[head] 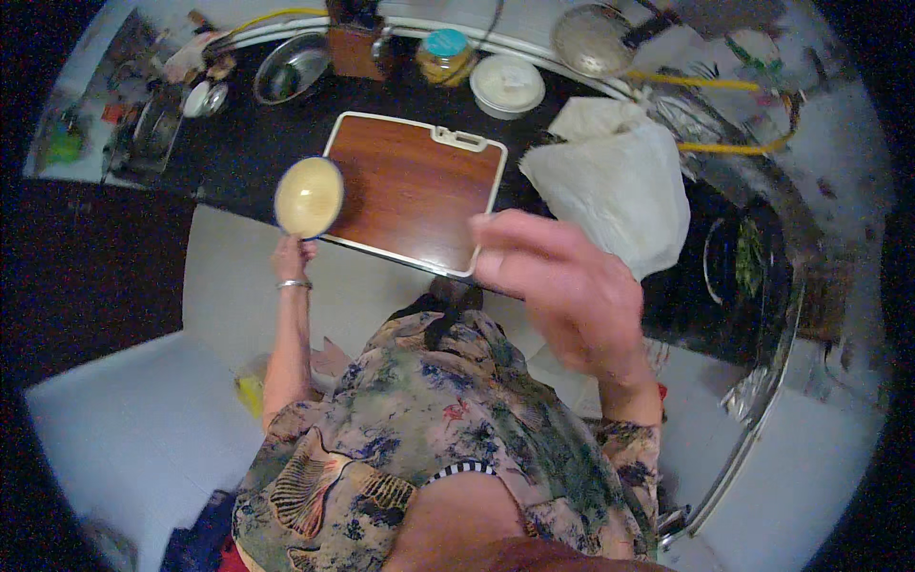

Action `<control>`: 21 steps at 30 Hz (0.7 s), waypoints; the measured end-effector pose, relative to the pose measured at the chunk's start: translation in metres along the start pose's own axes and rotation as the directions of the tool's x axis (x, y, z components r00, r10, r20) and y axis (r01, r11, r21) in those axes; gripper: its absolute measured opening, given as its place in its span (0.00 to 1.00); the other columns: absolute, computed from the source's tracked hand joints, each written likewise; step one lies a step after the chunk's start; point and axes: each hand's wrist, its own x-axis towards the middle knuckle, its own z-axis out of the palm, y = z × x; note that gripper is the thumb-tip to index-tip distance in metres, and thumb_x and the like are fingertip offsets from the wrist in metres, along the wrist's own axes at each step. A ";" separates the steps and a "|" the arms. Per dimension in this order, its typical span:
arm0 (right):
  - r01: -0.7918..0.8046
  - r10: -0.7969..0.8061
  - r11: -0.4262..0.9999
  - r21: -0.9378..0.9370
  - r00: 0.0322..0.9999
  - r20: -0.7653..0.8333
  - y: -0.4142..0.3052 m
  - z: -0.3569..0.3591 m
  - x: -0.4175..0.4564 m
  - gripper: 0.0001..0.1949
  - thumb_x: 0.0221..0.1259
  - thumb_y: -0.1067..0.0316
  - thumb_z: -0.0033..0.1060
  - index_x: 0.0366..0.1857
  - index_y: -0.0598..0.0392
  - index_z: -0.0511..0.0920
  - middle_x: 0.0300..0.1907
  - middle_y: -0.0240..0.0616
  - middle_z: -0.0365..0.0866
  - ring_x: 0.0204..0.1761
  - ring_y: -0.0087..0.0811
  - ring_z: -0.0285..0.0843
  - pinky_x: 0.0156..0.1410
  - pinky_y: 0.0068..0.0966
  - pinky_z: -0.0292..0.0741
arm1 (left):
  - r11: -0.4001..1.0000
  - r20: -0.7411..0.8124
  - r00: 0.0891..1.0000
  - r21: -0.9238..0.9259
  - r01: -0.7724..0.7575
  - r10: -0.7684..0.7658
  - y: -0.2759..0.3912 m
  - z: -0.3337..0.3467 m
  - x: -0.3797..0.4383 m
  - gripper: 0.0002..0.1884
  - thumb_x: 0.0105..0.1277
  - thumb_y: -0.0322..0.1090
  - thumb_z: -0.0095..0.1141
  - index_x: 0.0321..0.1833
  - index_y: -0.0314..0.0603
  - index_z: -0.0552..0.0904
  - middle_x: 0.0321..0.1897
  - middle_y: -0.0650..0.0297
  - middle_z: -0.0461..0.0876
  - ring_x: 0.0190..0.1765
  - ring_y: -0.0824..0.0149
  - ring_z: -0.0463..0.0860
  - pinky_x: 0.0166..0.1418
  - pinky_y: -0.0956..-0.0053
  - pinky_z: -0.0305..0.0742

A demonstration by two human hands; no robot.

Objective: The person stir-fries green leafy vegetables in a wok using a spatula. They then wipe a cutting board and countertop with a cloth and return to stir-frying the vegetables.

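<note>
My left hand (292, 259), with a silver bracelet at its wrist, grips the near rim of a round bowl (309, 199). The bowl has a dark blue rim and a pale yellow inside; whether that colour is its surface or its contents is unclear. It is held over the left edge of a wood-brown cutting board (422, 189) with a white border, on the black countertop (236, 161). Closer to the camera, my right hand (565, 279) is raised, blurred, past the board's near right corner. Its fingers and thumb lie close together; I cannot see anything between them.
Behind the board stand a metal basin (293, 68), a knife block (355, 53), a jar with a teal lid (444, 57) and a lidded white tub (507, 84). To the right lie a white plastic bag (615, 189), a pan (595, 41) and some greens (748, 257).
</note>
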 end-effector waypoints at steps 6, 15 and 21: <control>-0.157 0.200 0.969 0.193 0.953 -0.229 -0.082 0.014 0.038 0.17 0.40 0.67 0.73 0.40 0.48 0.86 0.42 0.44 0.86 0.29 0.34 0.84 0.38 0.23 0.80 | 0.928 -0.040 0.987 -0.348 0.133 -0.156 -0.034 -0.062 0.158 0.09 0.66 0.31 0.49 0.34 0.30 0.79 0.24 0.55 0.82 0.24 0.67 0.81 0.26 0.73 0.80; -0.160 0.238 0.960 0.229 0.897 -0.372 -0.092 0.069 0.066 0.15 0.43 0.67 0.72 0.39 0.51 0.84 0.39 0.41 0.84 0.28 0.33 0.83 0.36 0.24 0.79 | 0.985 -0.318 0.936 -0.130 0.113 -0.149 0.004 -0.014 0.216 0.11 0.67 0.34 0.50 0.38 0.29 0.79 0.30 0.53 0.84 0.28 0.60 0.83 0.28 0.70 0.80; -0.174 0.234 0.970 0.167 0.845 -0.481 -0.089 0.076 0.089 0.14 0.45 0.67 0.72 0.39 0.52 0.83 0.37 0.40 0.83 0.27 0.32 0.82 0.34 0.25 0.79 | 0.844 -0.232 0.971 0.509 0.172 -0.058 0.004 -0.008 0.294 0.23 0.67 0.55 0.47 0.38 0.40 0.82 0.33 0.55 0.86 0.34 0.57 0.84 0.37 0.61 0.78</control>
